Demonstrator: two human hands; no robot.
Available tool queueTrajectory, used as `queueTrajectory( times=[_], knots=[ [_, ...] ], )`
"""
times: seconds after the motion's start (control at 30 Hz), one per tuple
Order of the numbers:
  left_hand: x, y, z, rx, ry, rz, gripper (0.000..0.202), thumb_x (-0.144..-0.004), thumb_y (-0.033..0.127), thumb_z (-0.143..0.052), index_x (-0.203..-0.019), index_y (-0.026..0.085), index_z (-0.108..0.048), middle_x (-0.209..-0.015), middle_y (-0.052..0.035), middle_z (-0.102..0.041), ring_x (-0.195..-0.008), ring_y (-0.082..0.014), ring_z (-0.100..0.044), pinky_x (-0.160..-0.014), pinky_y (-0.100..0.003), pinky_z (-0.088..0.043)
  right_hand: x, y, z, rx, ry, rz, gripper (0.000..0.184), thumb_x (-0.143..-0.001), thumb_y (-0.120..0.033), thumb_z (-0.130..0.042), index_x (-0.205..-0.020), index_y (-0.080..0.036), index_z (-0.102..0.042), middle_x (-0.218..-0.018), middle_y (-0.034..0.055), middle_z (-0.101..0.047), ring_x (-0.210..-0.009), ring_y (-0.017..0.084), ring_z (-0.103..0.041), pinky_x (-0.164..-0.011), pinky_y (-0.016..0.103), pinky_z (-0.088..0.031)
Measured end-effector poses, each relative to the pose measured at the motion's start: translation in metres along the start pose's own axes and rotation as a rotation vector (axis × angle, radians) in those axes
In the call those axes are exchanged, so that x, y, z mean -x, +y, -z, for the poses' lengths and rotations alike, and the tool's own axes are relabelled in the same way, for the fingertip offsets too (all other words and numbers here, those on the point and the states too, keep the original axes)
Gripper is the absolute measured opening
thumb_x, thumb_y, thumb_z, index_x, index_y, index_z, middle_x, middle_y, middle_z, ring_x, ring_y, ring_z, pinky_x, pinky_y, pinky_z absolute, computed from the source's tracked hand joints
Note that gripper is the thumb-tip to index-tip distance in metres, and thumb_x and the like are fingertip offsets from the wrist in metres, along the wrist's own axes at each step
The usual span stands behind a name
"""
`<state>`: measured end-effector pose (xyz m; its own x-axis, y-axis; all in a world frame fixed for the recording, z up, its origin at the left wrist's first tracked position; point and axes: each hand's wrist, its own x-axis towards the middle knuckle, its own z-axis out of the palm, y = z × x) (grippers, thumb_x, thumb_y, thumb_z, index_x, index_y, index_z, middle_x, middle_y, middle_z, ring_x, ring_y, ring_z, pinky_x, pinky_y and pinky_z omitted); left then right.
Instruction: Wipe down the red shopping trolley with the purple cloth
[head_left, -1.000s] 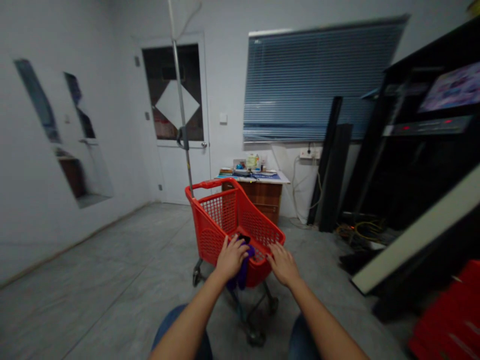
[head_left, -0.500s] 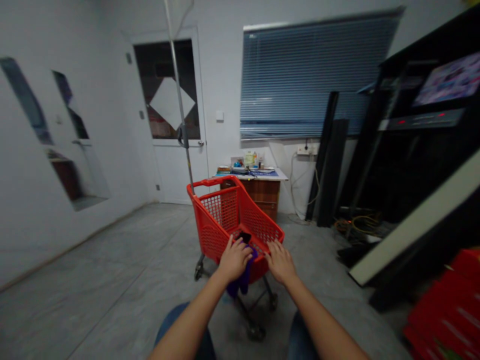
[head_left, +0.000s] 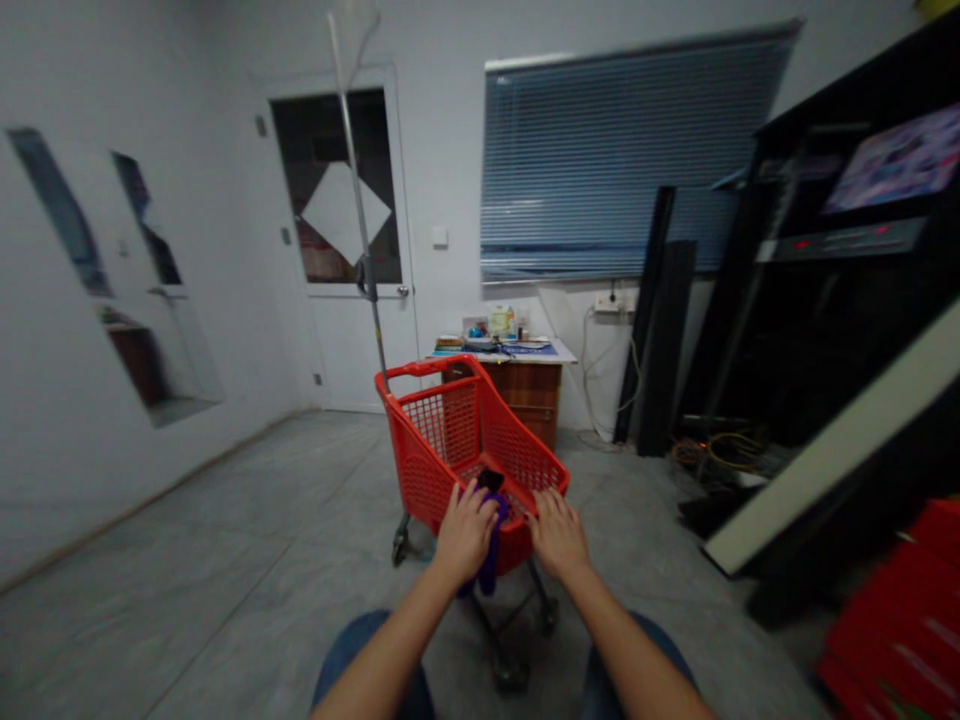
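Observation:
A small red plastic shopping cart (head_left: 420, 470) stands in front of me, its low front end between my knees. My left hand (head_left: 466, 535) grips the left part of the front rim, fingers curled over it. Beside and partly under that hand, a purple cloth (head_left: 491, 560) is draped over the rim and hangs down outside; its upper part is bunched by my fingers. My right hand (head_left: 556, 532) holds the right corner of the rim, fingers over the edge. Inside the basket, just beyond my left fingertips, lies a small black object (head_left: 490, 481) whose kind I cannot make out.
A metal pole (head_left: 360, 215) rises from the cart's back left corner. Behind it stands a cluttered desk (head_left: 544, 385) beside a white door (head_left: 352, 340). Dark panels, cables and a leaning pale board (head_left: 810, 470) occupy the right, with red boxes (head_left: 900, 610) nearer.
The view has shifted slightly, and more of my knees shows. My left hand has moved a little left and down on the rim, uncovering more purple cloth. My right hand stays on its corner.

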<state>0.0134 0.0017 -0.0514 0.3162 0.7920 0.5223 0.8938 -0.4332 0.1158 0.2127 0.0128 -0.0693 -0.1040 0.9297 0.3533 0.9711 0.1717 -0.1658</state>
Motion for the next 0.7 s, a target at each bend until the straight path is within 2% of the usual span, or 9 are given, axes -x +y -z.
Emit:
queueTrajectory(
  times=[0.1,0.3,0.43,0.53,0.63,0.7],
  knots=[
    [-0.001,0.000,-0.003,0.017,-0.014,0.011,0.030,-0.101,0.032,-0.037,-0.119,0.029,-0.061,-0.139,-0.0017,-0.058,-0.142,-0.0256,-0.036,-0.118,-0.058,-0.021,-0.001,0.002,0.002,0.007,-0.006,-0.001,0.049,-0.099,-0.036,-0.033,-0.141,-0.015,-0.050,-0.145,0.0118,-0.051,-0.139,0.026,-0.038,-0.109,0.041,-0.030],
    [-0.027,-0.045,0.005,-0.014,-0.049,0.090,0.036,-0.102,0.032,-0.032,-0.119,0.024,-0.062,-0.138,-0.0055,-0.058,-0.142,-0.0271,-0.037,-0.118,-0.057,-0.023,0.004,-0.012,-0.001,0.001,0.009,-0.032,0.051,-0.099,-0.036,-0.032,-0.140,-0.012,-0.050,-0.145,0.0138,-0.050,-0.140,0.027,-0.036,-0.109,0.042,-0.031],
    [-0.028,-0.062,0.012,-0.027,-0.052,0.117,0.035,-0.101,0.030,-0.033,-0.117,0.021,-0.063,-0.133,-0.0076,-0.062,-0.139,-0.0263,-0.041,-0.117,-0.056,-0.024,0.005,-0.033,-0.006,-0.038,0.038,-0.050,0.051,-0.098,-0.038,-0.034,-0.140,-0.013,-0.051,-0.143,0.0152,-0.052,-0.139,0.030,-0.037,-0.108,0.045,-0.032],
    [-0.013,-0.053,0.013,-0.033,-0.023,0.093,0.033,-0.101,0.028,-0.034,-0.114,0.023,-0.064,-0.127,-0.0059,-0.065,-0.137,-0.0250,-0.043,-0.117,-0.056,-0.024,0.001,-0.036,-0.006,-0.084,0.005,0.023,0.051,-0.098,-0.041,-0.034,-0.137,-0.015,-0.054,-0.140,0.0128,-0.056,-0.136,0.030,-0.041,-0.110,0.045,-0.031],
    [0.009,-0.026,0.005,-0.046,0.026,0.078,0.031,-0.100,0.026,-0.037,-0.114,0.024,-0.064,-0.125,-0.0053,-0.065,-0.137,-0.0255,-0.043,-0.117,-0.056,-0.025,-0.007,-0.023,-0.005,-0.135,-0.053,0.161,0.051,-0.099,-0.040,-0.031,-0.141,-0.018,-0.050,-0.146,0.0074,-0.050,-0.140,0.024,-0.036,-0.116,0.042,-0.024],
    [0.021,-0.006,-0.002,-0.052,0.063,0.094,0.030,-0.099,0.025,-0.039,-0.117,0.024,-0.063,-0.128,-0.0061,-0.065,-0.137,-0.0270,-0.043,-0.116,-0.056,-0.028,-0.012,-0.011,-0.005,-0.140,-0.059,0.182,0.052,-0.099,-0.038,-0.030,-0.144,-0.017,-0.045,-0.151,0.0073,-0.043,-0.144,0.022,-0.030,-0.118,0.042,-0.020]
  ],
)
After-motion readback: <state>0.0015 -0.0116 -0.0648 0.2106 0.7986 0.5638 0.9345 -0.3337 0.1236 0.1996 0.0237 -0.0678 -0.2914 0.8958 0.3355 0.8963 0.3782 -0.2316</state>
